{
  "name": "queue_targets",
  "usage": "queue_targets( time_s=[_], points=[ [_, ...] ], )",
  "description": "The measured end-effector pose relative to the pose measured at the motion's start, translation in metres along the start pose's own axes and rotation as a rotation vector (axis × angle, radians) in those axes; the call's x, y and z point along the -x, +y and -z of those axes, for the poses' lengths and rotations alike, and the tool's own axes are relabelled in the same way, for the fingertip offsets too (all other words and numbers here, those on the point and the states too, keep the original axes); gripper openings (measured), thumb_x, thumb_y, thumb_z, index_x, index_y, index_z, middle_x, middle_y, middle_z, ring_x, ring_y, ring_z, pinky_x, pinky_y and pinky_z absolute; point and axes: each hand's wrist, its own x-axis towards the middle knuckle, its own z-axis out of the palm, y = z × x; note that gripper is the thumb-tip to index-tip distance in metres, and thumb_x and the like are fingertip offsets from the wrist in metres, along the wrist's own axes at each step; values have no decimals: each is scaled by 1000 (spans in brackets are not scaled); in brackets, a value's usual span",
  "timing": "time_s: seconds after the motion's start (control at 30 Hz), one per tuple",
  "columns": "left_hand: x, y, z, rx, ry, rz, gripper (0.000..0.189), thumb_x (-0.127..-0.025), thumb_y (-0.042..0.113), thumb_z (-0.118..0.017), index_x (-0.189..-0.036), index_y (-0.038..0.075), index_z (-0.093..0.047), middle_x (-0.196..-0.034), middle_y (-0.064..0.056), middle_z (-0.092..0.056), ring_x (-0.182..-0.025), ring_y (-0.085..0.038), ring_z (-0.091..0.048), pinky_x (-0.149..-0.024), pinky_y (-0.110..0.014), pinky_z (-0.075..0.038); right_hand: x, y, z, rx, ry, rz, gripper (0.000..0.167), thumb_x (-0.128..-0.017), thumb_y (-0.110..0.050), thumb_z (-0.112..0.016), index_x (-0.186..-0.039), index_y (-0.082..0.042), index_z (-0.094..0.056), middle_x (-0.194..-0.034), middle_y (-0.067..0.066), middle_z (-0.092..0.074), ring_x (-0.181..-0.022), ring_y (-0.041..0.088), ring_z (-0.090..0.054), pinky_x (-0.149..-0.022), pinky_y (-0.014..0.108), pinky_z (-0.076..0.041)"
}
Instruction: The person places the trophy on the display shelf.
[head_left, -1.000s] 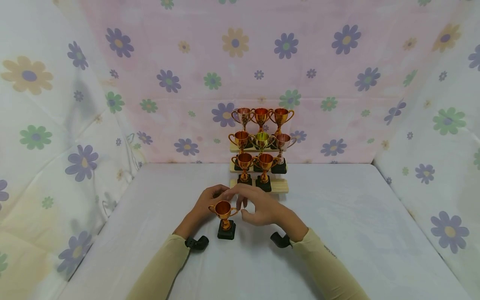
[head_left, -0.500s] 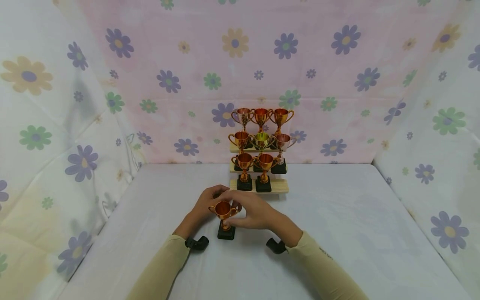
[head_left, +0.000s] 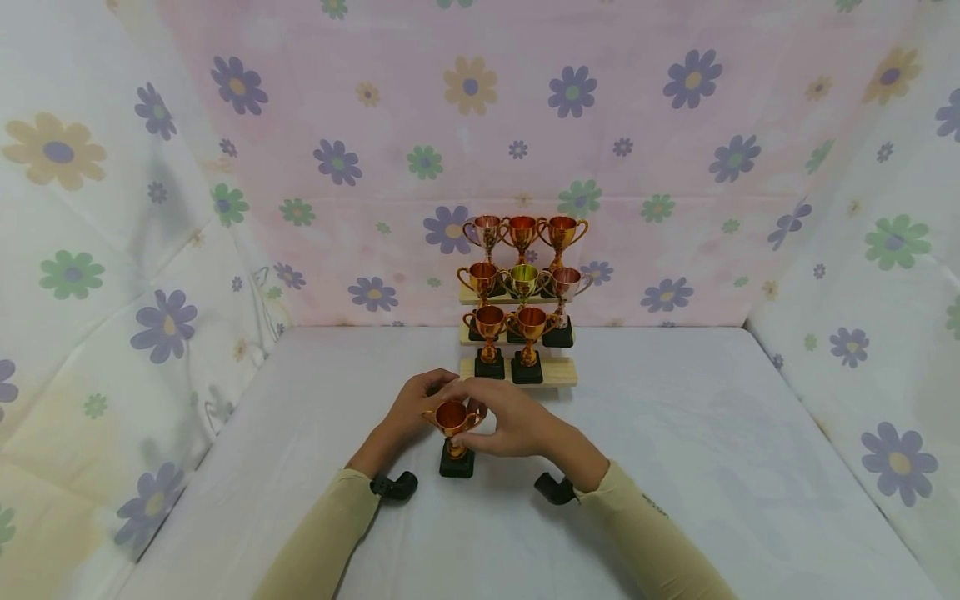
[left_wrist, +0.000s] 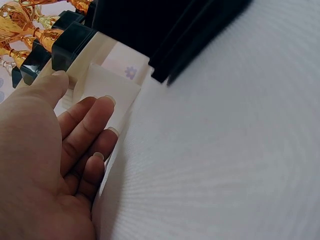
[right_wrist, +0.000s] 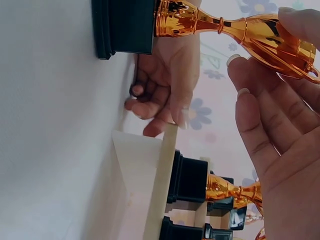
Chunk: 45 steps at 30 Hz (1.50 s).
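Note:
My right hand [head_left: 517,421] holds a small orange-gold trophy [head_left: 457,461] by its cup, between thumb and fingers. The trophy is upright, with a black square base; whether that base touches the table cannot be told. My left hand [head_left: 405,410] is at the left end of a stepped wooden display stand [head_left: 558,372]. In the left wrist view its thumb lies on the lowest plank while the curled fingers [left_wrist: 82,131] sit beneath. Two orange-gold trophies [right_wrist: 192,179] stand on that lowest step, with bare wood to their right.
Two higher steps carry several trophies [head_left: 522,282] in gold, copper and pinkish tones, packed closely with handles overlapping. A white cloth covers the table [head_left: 675,467]. Flowered curtains [head_left: 397,83] enclose the back and both sides. A black camera mount [head_left: 555,488] hangs under the right wrist.
My right hand has come down and left to the trophy and taken hold of its cup. The trophy has shifted slightly to the right. The left hand stays at the stand.

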Motion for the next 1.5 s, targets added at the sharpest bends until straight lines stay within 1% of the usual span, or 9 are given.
queue_targets(
  time_s=[0.2, 0.4, 0.53, 0.7, 0.87, 1.0, 1.1, 1.27, 1.5],
  points=[
    [2, 4, 0, -2, 4, 29, 25, -108, 26, -64, -125, 11, -74, -117, -3, -77, -104, -18, -71, -87, -32, -58, 1, 0, 8, 1, 8, 28, 54, -93, -19, -82, -142, -10, -61, -136, 4, -67, -116, 10, -65, -93, 27, -57],
    [2, 6, 0, -26, 12, 20, 26, -109, 27, -61, -125, 12, -75, -116, -1, -78, -109, -19, -72, -97, -41, -56, 4, 1, 19, 28, 37, 43, 51, -92, -17, -80, -139, -14, -63, -130, 0, -68, -113, 9, -65, -89, 27, -58],
    [2, 7, 0, -40, 16, 22, 30, -109, 35, -60, -124, 13, -75, -113, 1, -78, -108, -17, -71, -100, -44, -55, 6, -1, 29, 37, 52, 31, 48, -91, -15, -79, -136, -13, -64, -126, -3, -69, -109, 9, -66, -90, 29, -58],
    [1, 7, -1, -33, 29, 25, 34, -107, 41, -62, -123, 14, -76, -110, 3, -78, -104, -15, -69, -96, -41, -53, 10, -1, 40, 50, 61, 3, 48, -89, -14, -78, -135, -13, -64, -120, -4, -69, -105, 7, -66, -90, 30, -58],
    [2, 6, -2, -33, 34, 20, 32, -107, 40, -62, -121, 15, -76, -102, 4, -77, -97, -14, -69, -92, -40, -53, 14, 0, 49, 58, 75, -21, 48, -88, -13, -77, -135, -12, -65, -119, -5, -69, -102, 7, -65, -88, 33, -58],
    [1, 5, -2, -24, 27, 10, 31, -108, 40, -62, -120, 15, -75, -95, 4, -76, -94, -15, -70, -93, -41, -52, 17, -1, 55, 103, 93, -52, 49, -86, -16, -76, -135, -14, -66, -123, -6, -69, -105, 8, -63, -93, 39, -54],
    [1, 5, -1, -20, 28, 8, 31, -108, 39, -62, -120, 15, -75, -94, 4, -77, -95, -14, -70, -94, -42, -52, 19, 0, 59, 114, 103, -62, 51, -85, -15, -75, -135, -15, -66, -128, -4, -69, -109, 10, -63, -96, 41, -53],
    [1, 5, -1, -15, 31, 10, 30, -108, 39, -62, -120, 14, -75, -95, 4, -77, -95, -15, -70, -94, -41, -52, 21, 0, 65, 88, 117, -72, 51, -85, -11, -74, -135, -12, -66, -127, -2, -70, -108, 11, -65, -93, 38, -58],
    [1, 5, -2, -12, 37, 13, 28, -108, 36, -63, -118, 13, -76, -94, 4, -77, -93, -14, -70, -94, -40, -53, 26, 2, 72, 84, 147, -89, 51, -85, -10, -74, -135, -6, -66, -127, -2, -71, -113, 13, -66, -97, 43, -57]
  ],
)
